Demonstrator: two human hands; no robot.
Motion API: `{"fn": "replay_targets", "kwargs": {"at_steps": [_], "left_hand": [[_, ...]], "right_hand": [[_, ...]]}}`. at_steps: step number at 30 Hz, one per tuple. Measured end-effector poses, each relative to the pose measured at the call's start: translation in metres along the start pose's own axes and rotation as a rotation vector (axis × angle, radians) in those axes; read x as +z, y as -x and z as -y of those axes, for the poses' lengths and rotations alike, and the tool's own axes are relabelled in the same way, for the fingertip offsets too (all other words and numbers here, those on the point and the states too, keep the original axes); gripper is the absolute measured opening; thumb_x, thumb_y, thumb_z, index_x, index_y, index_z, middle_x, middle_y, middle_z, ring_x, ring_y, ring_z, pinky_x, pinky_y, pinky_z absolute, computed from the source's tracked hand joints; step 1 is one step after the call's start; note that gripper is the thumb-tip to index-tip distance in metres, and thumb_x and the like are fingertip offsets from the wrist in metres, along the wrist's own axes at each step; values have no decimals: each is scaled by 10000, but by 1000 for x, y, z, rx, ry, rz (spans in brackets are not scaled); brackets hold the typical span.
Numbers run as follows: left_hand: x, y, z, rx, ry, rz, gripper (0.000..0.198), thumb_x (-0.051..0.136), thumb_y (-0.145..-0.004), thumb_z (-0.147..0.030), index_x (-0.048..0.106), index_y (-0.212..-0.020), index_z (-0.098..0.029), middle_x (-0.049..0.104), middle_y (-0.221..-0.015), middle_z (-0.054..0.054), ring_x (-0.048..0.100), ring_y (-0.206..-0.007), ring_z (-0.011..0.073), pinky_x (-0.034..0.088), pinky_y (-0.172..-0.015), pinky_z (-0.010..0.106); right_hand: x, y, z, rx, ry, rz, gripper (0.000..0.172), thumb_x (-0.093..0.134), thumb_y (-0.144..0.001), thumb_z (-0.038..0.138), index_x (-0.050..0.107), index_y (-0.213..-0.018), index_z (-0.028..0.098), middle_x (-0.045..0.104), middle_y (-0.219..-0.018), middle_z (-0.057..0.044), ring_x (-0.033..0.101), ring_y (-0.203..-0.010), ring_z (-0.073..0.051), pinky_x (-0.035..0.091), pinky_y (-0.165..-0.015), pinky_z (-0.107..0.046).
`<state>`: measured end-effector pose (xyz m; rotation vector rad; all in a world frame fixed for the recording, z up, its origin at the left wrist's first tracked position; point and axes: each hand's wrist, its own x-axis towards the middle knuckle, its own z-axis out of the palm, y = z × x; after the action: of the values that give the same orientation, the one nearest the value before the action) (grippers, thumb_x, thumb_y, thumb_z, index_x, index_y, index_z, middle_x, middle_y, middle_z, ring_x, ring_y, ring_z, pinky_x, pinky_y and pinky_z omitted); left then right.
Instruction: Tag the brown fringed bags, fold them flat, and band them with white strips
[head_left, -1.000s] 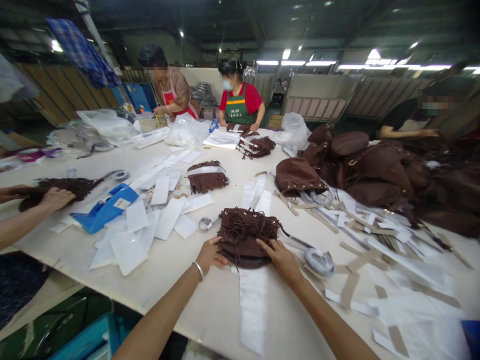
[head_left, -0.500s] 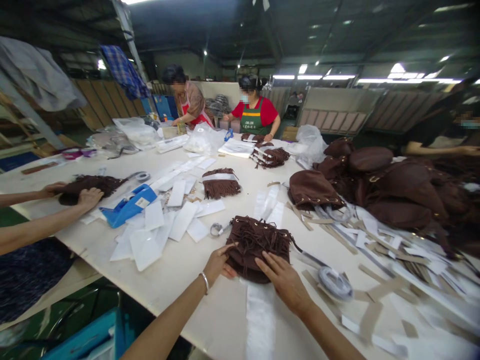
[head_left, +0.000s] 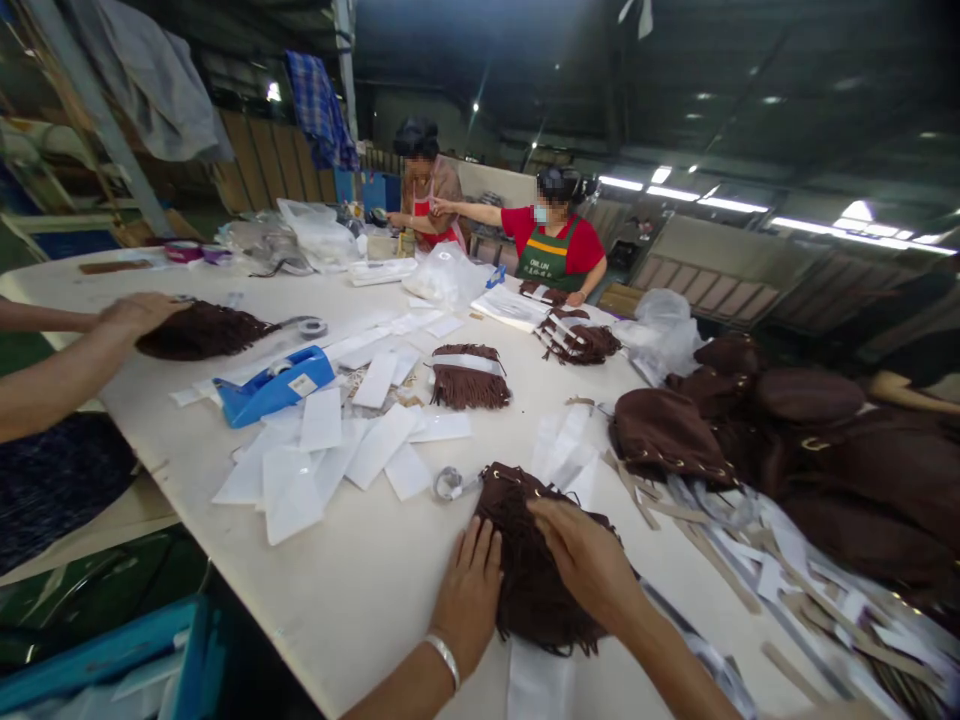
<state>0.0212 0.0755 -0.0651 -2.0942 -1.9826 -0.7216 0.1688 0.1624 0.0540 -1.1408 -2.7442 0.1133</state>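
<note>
A dark brown fringed bag (head_left: 525,570) with metal eyelets lies on the white table before me. My left hand (head_left: 471,585), a silver bangle at its wrist, rests flat on the bag's left side with fingers stretched out. My right hand (head_left: 589,560) lies over the upper right of the bag, its fingers extended and the palm side hidden. A strip of white paper (head_left: 541,680) sticks out from under the bag toward me. Beside its top left corner sits a small clear roll (head_left: 448,484).
A blue tape dispenser (head_left: 274,385) and loose white cards (head_left: 292,495) lie to the left. Another wrapped fringed bag (head_left: 470,376) is ahead. Brown bags (head_left: 671,435) are heaped at right beside paper strips. A co-worker's hand (head_left: 142,312) touches a bag at far left.
My left hand has moved from the bag's edge onto its left side. The fringe now spreads down toward me over the front. One co-worker across the table has stretched an arm sideways.
</note>
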Motion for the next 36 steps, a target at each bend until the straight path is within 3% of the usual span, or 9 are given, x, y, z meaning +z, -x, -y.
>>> {"fn": "replay_targets", "kwargs": {"at_steps": [2,6,11,15,19,23,28,33,36], "left_hand": [[5,4,-1,-10,-52,27,488,440,-915,-142,413,-1400,-103,389,-1493,150,245,-1429,289,395,-1093,502],[-3,5,0,-11,-61,93,517,427,-926,-168,364,-1432,-87,303,-1535,148,168,-1447,295,348,-1131,509],[-11,2,-2,12,-1,154,585,413,-921,-148,252,-1480,-89,193,-1570,141,165,-1448,272,322,-1159,465],[-8,-1,-2,5,31,193,613,411,-920,-143,200,-1493,-90,170,-1574,151,167,-1446,277,327,-1152,472],[2,5,2,21,25,172,612,392,-934,-143,166,-1499,-86,215,-1562,161,162,-1448,267,348,-1140,473],[11,8,9,62,58,96,644,382,-942,-146,85,-1511,-89,242,-1550,184,168,-1448,272,345,-1134,504],[14,7,11,142,100,73,638,368,-952,-168,75,-1515,-100,253,-1546,188,175,-1448,280,336,-1131,523],[15,9,14,200,48,117,548,351,-961,-215,253,-1472,-41,319,-1512,215,242,-1430,297,344,-1119,517],[3,0,17,208,0,164,481,347,-956,-242,419,-1387,-40,447,-1434,219,388,-1355,336,396,-1057,568]], "right_hand": [[7,-64,4,97,79,-59,416,323,-1005,356,497,-1333,169,617,-1221,-134,561,-1133,-228,440,-948,-352],[62,-143,3,18,157,132,445,384,-966,522,594,-1123,162,657,-1039,-126,610,-970,-240,441,-799,-310],[100,-145,-19,76,145,153,507,199,-1008,519,568,-1022,170,668,-941,-89,625,-879,-195,394,-721,-263],[102,-147,-28,147,147,123,557,90,-1022,459,548,-1060,144,657,-973,-124,616,-909,-207,381,-728,-269],[92,-151,-14,144,133,125,471,205,-1024,444,575,-1036,153,659,-975,-113,612,-913,-196,409,-765,-270],[56,-114,4,134,136,48,462,292,-998,490,537,-1226,172,583,-1253,-122,525,-1142,-224,403,-934,-337],[47,6,16,146,61,-123,585,361,-967,523,335,-1469,225,254,-1559,-106,199,-1421,-303,196,-1126,-507],[77,65,19,256,-62,-38,572,368,-962,539,375,-1454,248,351,-1519,-97,252,-1411,-292,189,-1135,-514],[59,69,8,206,-158,-40,580,374,-955,559,415,-1431,229,397,-1493,-98,329,-1376,-273,285,-1100,-453]]}}
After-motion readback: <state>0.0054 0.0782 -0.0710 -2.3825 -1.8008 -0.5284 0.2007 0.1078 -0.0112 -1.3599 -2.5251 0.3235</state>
